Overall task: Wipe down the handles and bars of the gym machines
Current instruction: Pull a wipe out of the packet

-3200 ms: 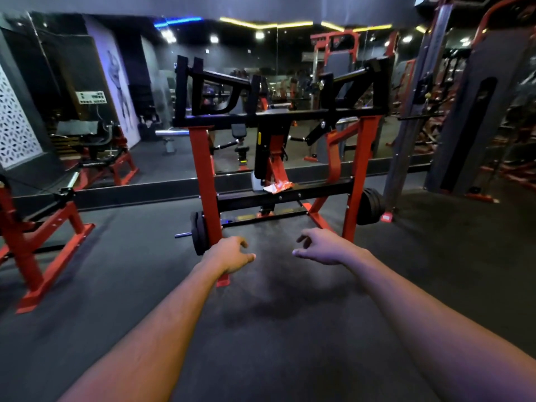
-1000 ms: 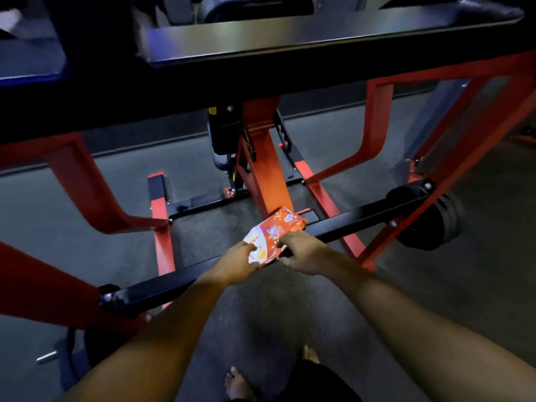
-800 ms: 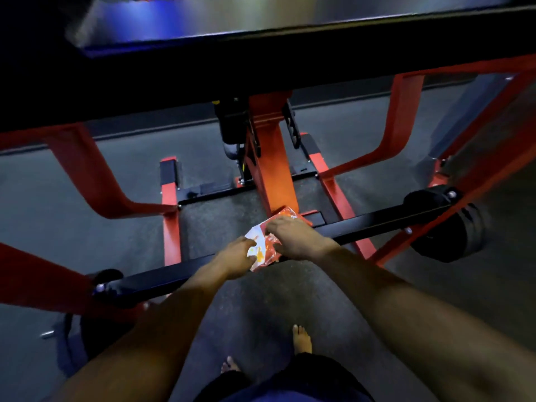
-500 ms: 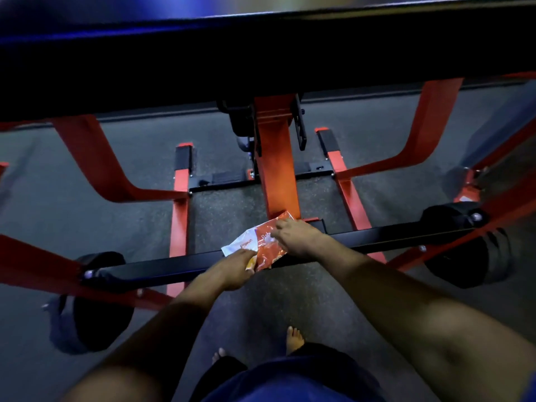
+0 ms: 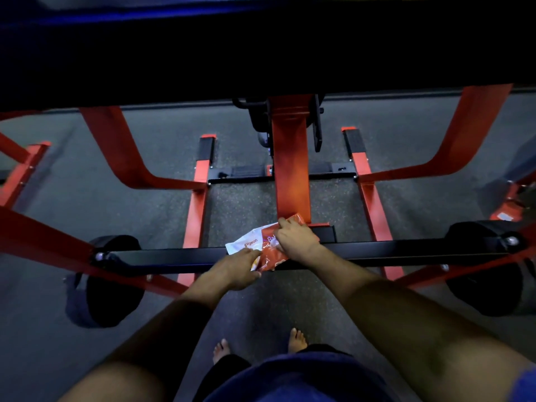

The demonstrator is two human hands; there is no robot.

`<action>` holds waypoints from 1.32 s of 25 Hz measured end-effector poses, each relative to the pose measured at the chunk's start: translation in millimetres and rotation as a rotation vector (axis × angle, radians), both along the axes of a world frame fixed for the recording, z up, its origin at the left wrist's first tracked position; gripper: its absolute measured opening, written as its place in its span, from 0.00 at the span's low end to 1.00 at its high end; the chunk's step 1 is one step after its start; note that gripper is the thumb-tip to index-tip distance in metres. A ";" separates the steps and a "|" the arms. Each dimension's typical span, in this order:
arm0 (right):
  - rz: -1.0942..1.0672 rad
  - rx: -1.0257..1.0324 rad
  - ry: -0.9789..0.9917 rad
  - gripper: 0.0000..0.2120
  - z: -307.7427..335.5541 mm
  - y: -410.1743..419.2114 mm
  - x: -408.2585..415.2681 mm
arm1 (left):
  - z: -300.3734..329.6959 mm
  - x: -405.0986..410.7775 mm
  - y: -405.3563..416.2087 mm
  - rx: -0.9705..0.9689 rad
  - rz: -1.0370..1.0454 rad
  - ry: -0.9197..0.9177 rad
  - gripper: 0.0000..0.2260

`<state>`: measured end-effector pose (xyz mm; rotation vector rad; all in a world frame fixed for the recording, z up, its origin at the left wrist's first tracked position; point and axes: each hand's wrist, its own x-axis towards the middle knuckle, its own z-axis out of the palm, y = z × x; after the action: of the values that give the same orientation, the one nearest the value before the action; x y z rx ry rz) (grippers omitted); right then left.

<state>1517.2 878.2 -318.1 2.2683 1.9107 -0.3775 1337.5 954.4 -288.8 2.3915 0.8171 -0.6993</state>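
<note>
Orange-red and white printed packet (image 5: 262,248), black crossbar (image 5: 406,250), red frame (image 5: 291,175), seemingly grey speckled floor (image 5: 240,210).

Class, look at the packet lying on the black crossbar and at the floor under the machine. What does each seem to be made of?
Packet: probably thin plastic film, glossy, since it crinkles and carries printed orange and white panels. Crossbar: likely steel with a satin black coating, judging by its straight edges and soft sheen. Floor: seemingly rubber matting, matt dark grey with pale speckles.

A gym: red-framed weight machine (image 5: 291,158), rubber floor (image 5: 87,192).
</note>
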 end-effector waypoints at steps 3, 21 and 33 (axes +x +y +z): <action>-0.052 0.001 0.003 0.12 -4.9 2.8 -5.2 | 1.1 -0.5 -1.3 0.008 0.007 -0.003 0.24; 0.025 0.069 0.011 0.11 -7.5 -2.9 7.8 | -7.2 -0.4 -10.2 0.126 -0.066 0.072 0.24; -0.273 0.082 0.355 0.09 -8.0 -30.6 45.3 | -10.5 20.3 -18.5 0.053 -0.143 -0.010 0.28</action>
<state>1562.6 847.7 -326.2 2.6744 1.7865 -0.7990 1357.8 935.9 -299.3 2.5184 0.6735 -0.7293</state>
